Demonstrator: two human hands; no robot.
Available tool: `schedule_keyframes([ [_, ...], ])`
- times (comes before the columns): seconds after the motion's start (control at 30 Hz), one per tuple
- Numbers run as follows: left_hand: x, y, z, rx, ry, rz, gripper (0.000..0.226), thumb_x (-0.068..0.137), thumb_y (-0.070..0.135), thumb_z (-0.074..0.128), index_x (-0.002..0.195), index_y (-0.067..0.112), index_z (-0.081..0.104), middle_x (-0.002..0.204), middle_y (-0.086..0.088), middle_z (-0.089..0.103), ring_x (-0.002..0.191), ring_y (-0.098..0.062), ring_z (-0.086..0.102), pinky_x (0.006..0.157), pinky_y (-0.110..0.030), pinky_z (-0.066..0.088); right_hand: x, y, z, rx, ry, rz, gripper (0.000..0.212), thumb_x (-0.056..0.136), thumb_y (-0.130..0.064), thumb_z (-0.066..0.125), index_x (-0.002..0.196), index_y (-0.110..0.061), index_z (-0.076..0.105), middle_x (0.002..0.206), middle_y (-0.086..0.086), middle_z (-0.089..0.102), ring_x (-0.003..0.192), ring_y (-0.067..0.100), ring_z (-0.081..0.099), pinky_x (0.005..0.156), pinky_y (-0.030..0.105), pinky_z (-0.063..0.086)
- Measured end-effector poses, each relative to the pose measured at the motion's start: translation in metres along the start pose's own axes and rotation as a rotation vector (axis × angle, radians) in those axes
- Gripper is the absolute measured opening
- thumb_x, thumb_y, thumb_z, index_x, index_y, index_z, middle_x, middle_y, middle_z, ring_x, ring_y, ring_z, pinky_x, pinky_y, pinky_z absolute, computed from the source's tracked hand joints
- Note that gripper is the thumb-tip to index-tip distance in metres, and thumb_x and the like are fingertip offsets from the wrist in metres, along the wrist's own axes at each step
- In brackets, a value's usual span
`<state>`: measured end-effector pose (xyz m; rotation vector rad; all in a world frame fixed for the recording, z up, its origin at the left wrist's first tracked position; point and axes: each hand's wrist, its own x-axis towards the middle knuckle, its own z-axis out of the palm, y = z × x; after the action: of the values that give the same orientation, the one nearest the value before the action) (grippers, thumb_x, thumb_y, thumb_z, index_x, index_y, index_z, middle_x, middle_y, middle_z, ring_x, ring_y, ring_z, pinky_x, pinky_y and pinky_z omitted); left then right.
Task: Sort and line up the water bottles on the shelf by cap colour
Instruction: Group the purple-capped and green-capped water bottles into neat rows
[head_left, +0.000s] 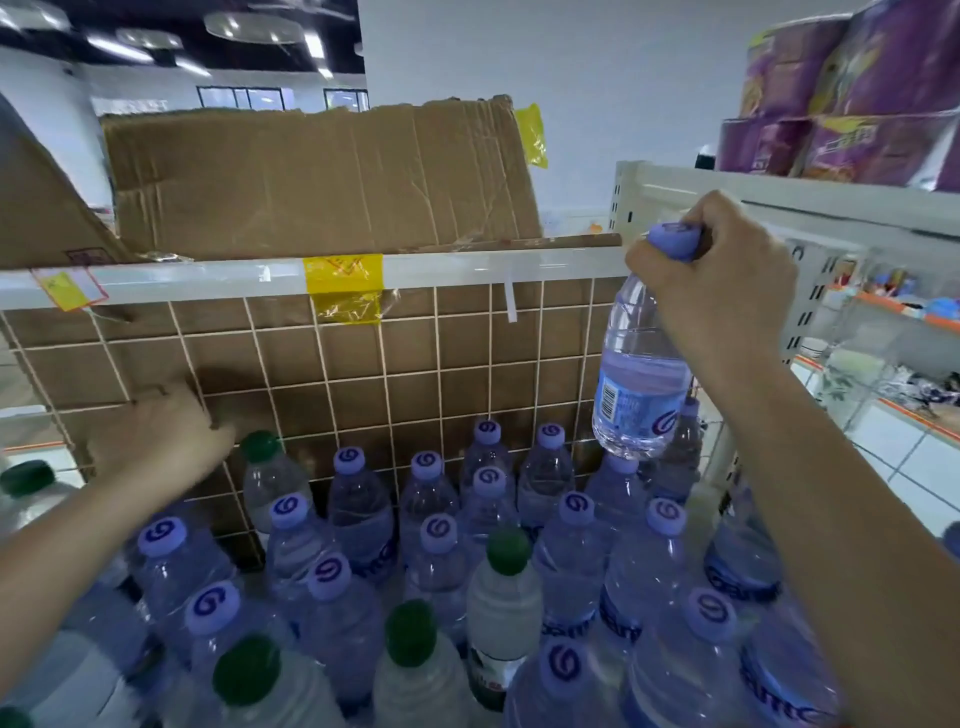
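Observation:
My right hand (722, 280) grips a purple-capped water bottle (641, 384) by its neck and cap and holds it in the air above the back right of the shelf. Below it stand several purple-capped bottles (436, 551), packed close together. Green-capped bottles are mixed among them: one at the back left (265, 467), one in the middle (506, 577) and two at the front (410, 660). My left hand (166, 441) reaches to the back left beside that green-capped bottle; its fingers are hidden from view.
A white wire grid (384, 374) backed with brown cardboard closes off the rear of the shelf. A cardboard box (322, 176) rests on the rail above. To the right, a white shelf unit (753, 202) carries purple packages (852, 104).

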<state>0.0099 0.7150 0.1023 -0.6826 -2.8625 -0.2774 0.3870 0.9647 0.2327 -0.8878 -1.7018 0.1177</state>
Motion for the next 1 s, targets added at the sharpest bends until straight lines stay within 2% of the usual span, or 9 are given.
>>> schedule_keyframes([
  [0.07,0.011,-0.003,0.011,0.012,-0.070,0.009,0.069,0.062,0.074,0.041,0.088,0.013,0.062,0.082,-0.013,0.066,0.072,-0.030,0.064,0.069,-0.038,0.056,0.002,0.007,-0.003,-0.054,-0.007,0.015,0.028,0.077,-0.036,0.062,0.084,-0.010,0.057,0.074,0.002,0.055,0.073,0.027,0.048,0.063,0.030,0.030],
  [0.13,-0.007,0.015,-0.004,-0.078,-0.117,0.012,0.055,0.077,0.061,0.051,0.093,0.010,0.062,0.091,-0.016,0.066,0.082,-0.032,0.064,0.075,-0.036,0.053,0.003,0.018,-0.007,-0.115,-0.059,0.029,0.027,0.077,-0.036,0.062,0.085,-0.011,0.057,0.076,0.001,0.055,0.073,0.026,0.048,0.064,0.030,0.031],
  [0.23,-0.030,0.042,-0.019,-0.089,-0.117,0.011,0.037,0.094,0.038,0.047,0.094,0.005,0.062,0.103,-0.023,0.062,0.092,-0.036,0.060,0.075,-0.034,0.047,-0.002,0.037,-0.011,-0.179,-0.185,0.082,0.024,0.078,-0.037,0.062,0.083,-0.015,0.054,0.074,-0.002,0.053,0.076,0.026,0.049,0.065,0.031,0.030],
  [0.33,-0.033,0.048,-0.013,-0.107,-0.107,-0.023,0.046,0.094,0.046,0.041,0.083,0.008,0.064,0.095,-0.021,0.063,0.088,-0.035,0.060,0.075,-0.034,0.049,-0.007,0.054,-0.011,-0.266,-0.370,0.145,0.020,0.081,-0.037,0.063,0.084,-0.018,0.054,0.065,-0.012,0.044,0.074,0.021,0.046,0.067,0.030,0.028],
  [0.43,-0.029,0.052,-0.005,-0.089,-0.137,-0.011,0.050,0.087,0.057,0.049,0.073,0.011,0.062,0.081,-0.014,0.064,0.080,-0.031,0.062,0.075,-0.034,0.052,-0.012,0.071,-0.007,-0.453,-0.614,0.130,0.024,0.082,-0.041,0.063,0.089,-0.018,0.059,0.076,-0.003,0.055,0.077,0.022,0.050,0.067,0.030,0.034],
  [0.57,-0.034,0.059,-0.002,-0.044,-0.141,-0.002,0.053,0.085,0.054,0.056,0.103,0.005,0.066,0.101,-0.018,0.067,0.089,-0.033,0.064,0.077,-0.036,0.054,-0.027,0.097,0.004,-0.566,-0.807,0.151,0.030,0.084,-0.043,0.062,0.094,-0.015,0.060,0.089,0.005,0.060,0.080,0.024,0.053,0.065,0.028,0.037],
  [0.73,-0.041,0.070,0.000,-0.021,-0.118,-0.016,0.044,0.089,0.038,0.060,0.110,-0.001,0.061,0.108,-0.023,0.064,0.094,-0.037,0.062,0.069,-0.032,0.047,-0.046,0.125,0.019,-0.611,-0.930,0.203,0.024,0.082,-0.039,0.061,0.083,-0.016,0.054,0.082,0.004,0.057,0.079,0.025,0.055,0.064,0.028,0.038],
  [0.87,-0.042,0.071,0.000,-0.001,-0.101,0.009,0.034,0.088,0.035,0.060,0.100,0.003,0.063,0.102,-0.023,0.065,0.091,-0.036,0.062,0.067,-0.033,0.044,-0.057,0.137,0.024,-0.604,-1.014,0.252,0.026,0.081,-0.038,0.054,0.089,-0.016,0.065,0.073,0.004,0.059,0.069,0.024,0.057,0.054,0.025,0.036],
  [1.0,-0.051,0.077,-0.008,0.085,-0.083,0.040,0.033,0.089,0.037,0.055,0.098,0.006,0.061,0.098,-0.017,0.063,0.083,-0.031,0.058,0.068,-0.033,0.045,-0.058,0.140,0.024,-0.582,-1.052,0.266,0.029,0.078,-0.042,0.056,0.092,-0.018,0.067,0.079,0.005,0.064,0.072,0.023,0.063,0.064,0.027,0.048],
])
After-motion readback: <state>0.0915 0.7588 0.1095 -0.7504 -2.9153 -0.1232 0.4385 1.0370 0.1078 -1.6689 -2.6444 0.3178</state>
